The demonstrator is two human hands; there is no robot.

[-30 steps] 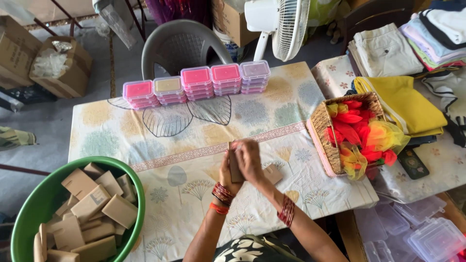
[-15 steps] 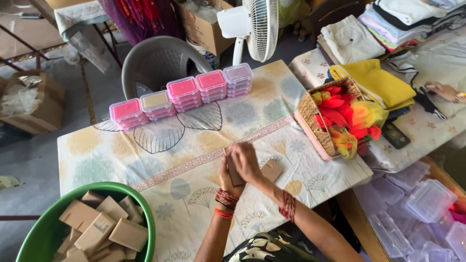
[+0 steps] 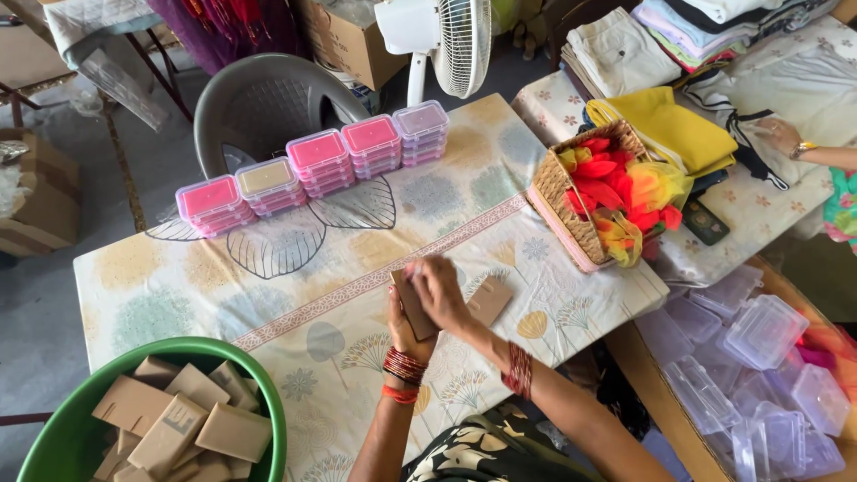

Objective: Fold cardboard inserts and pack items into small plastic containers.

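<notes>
Both hands meet over bench (image 3: pixel 178 268): left hand (image 3: pixel 403 326) props small brown box (image 3: pixel 412 306) upright, fingers clamped; right hand (image 3: pixel 439 293) fingers press its top edge, steadying it.

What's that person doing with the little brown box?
A person holds a small brown cardboard box upright between both hands, left hand behind, right hand in front, over a flowery tablecloth. Another brown box lies beside them. A green tub of more brown boxes sits at the left, with stacked pink containers across the table.
</notes>
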